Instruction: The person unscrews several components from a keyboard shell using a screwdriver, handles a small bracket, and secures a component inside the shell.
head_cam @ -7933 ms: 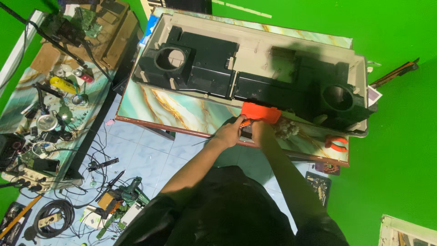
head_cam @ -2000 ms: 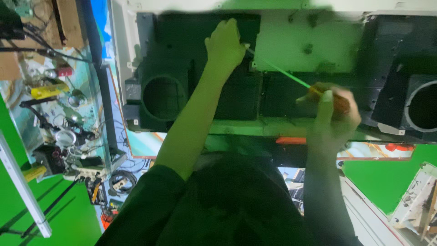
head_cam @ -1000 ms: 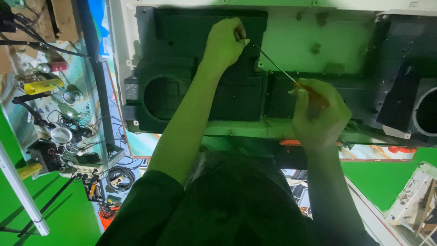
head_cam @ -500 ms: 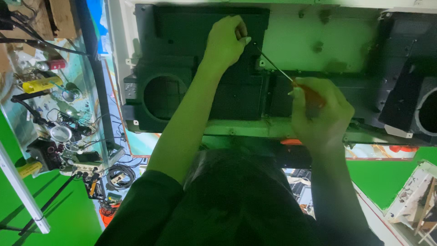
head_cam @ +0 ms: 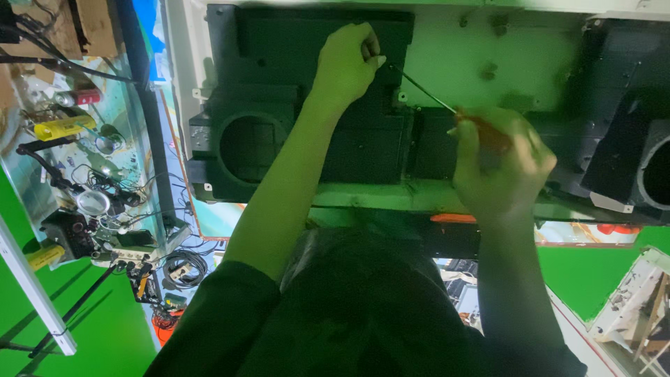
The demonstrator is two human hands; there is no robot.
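Head view: the right hand [head_cam: 499,164], right of centre in the frame, has its fingers wrapped tight around the orange handle of a screwdriver [head_cam: 481,129]. The thin metal shaft runs up and to the left from that fist, and its tip ends just beside the left hand [head_cam: 345,63] at upper centre. The left hand's fingers are curled and pinched together at the shaft tip, resting on the black plastic housing [head_cam: 307,105]; whether they hold anything small there cannot be told. The housing lies across the top of the frame on a pale back panel [head_cam: 453,56], with a round opening [head_cam: 251,143] at its left end and a second black housing [head_cam: 628,126] with another round opening at the far right edge. Both forearms reach upward from the dark sleeves at the bottom. Along the left edge stands a cluttered bench [head_cam: 42,181] carrying tools, wires and a yellow-handled tool [head_cam: 63,128]. Coiled cables [head_cam: 185,269] lie on the floor at lower left
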